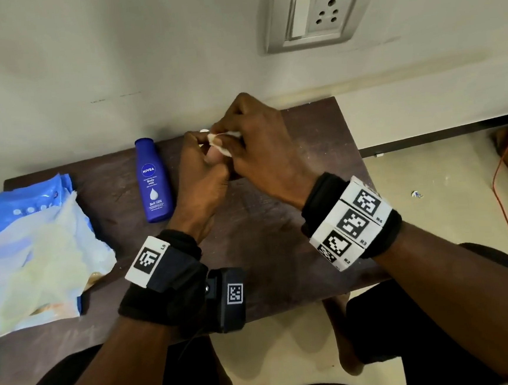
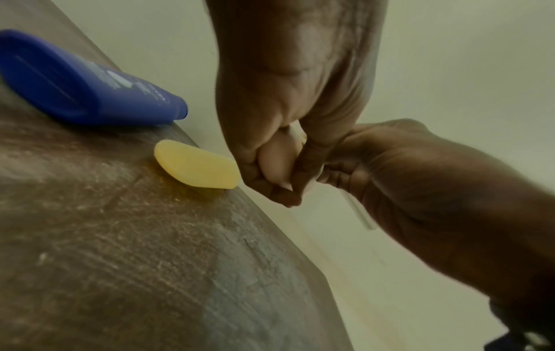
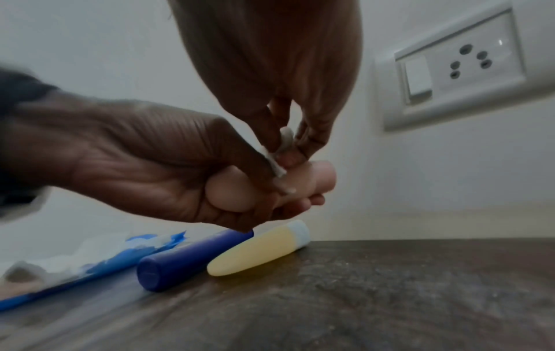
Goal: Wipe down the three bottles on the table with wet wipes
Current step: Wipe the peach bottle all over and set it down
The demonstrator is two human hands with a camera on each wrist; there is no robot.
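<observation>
My left hand (image 1: 209,157) grips a small pale pink bottle (image 3: 237,192) and holds it above the table, near the wall. Against the upper side of that bottle my right hand (image 1: 229,139) pinches a folded white wet wipe (image 1: 222,144) between thumb and fingers; the wipe (image 3: 284,144) shows best in the right wrist view. A blue Nivea bottle (image 1: 153,182) lies flat on the table left of my hands. A yellow bottle (image 3: 261,248) with a pale cap lies beside it, under my hands, and is hidden in the head view.
An open blue wet-wipe pack (image 1: 23,203) with loose sheets (image 1: 44,266) spread over it lies at the left end of the dark brown table (image 1: 267,222). The table's far edge meets the wall, which carries a switch and socket plate (image 1: 316,11). An orange cable (image 1: 505,201) runs over the floor on the right.
</observation>
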